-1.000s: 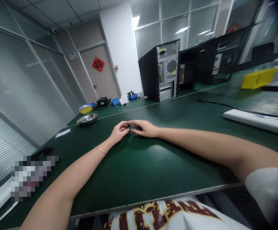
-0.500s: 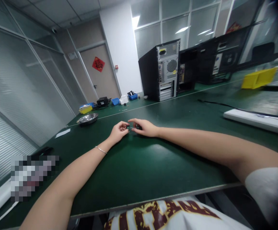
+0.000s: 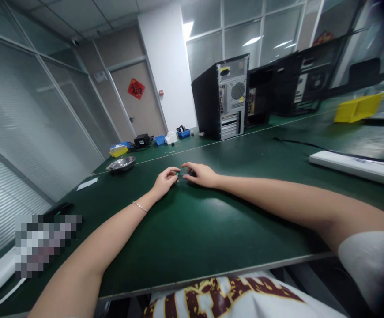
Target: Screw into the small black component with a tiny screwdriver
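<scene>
Over the middle of the green table, my left hand point(image 3: 164, 182) is closed on a small dark piece with a green patch point(image 3: 178, 175), pinched between thumb and fingers. Its exact kind is too small to tell. Facing it from the right, my right hand point(image 3: 203, 175) is curled around a screwdriver point(image 3: 186, 174). The thin metal shaft points left at the small piece, while the dark handle is mostly hidden in the palm. I cannot tell whether the tip touches the piece.
A shiny metal bowl point(image 3: 122, 164) and a white paper slip point(image 3: 87, 184) lie to the left. Small bins, one of them blue point(image 3: 183, 132), line the back. Computer cases point(image 3: 231, 101) stand behind my right hand. A white power strip point(image 3: 354, 167) and a yellow bin point(image 3: 358, 108) are at right.
The small piece has turned a little in my left fingers, showing more green. My right hand has shifted slightly right and its index finger sits a bit farther from the left hand.
</scene>
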`<move>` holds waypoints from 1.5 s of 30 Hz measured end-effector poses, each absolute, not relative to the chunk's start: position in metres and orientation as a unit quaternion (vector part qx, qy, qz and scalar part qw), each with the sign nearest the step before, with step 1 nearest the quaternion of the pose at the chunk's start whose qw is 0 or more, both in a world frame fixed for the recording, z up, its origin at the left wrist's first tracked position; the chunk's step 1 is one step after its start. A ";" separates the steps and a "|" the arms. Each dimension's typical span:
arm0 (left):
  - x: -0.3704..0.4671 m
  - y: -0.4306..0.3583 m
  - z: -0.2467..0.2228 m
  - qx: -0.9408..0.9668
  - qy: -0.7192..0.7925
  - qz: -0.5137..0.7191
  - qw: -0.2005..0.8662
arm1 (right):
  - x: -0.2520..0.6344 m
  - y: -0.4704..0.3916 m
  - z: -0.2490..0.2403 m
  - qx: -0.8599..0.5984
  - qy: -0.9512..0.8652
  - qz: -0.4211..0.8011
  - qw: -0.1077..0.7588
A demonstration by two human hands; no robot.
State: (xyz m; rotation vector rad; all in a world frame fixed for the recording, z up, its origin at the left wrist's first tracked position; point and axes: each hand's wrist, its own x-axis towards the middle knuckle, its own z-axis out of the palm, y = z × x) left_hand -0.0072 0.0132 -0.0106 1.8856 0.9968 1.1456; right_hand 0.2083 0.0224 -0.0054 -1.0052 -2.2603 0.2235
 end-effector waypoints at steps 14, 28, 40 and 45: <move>-0.006 0.009 -0.009 0.787 0.405 0.416 0.208 | 0.208 0.024 -0.005 -0.393 -0.867 0.032 0.305; -0.008 0.008 -0.007 0.794 0.387 0.416 0.218 | 0.210 0.025 -0.006 -0.331 -0.885 0.048 0.323; -0.006 0.007 -0.006 0.745 0.404 0.429 0.312 | 0.209 0.026 -0.007 -0.334 -0.882 0.052 0.328; -0.006 0.009 -0.008 0.732 0.381 0.450 0.341 | 0.209 0.025 -0.006 -0.349 -0.880 0.046 0.320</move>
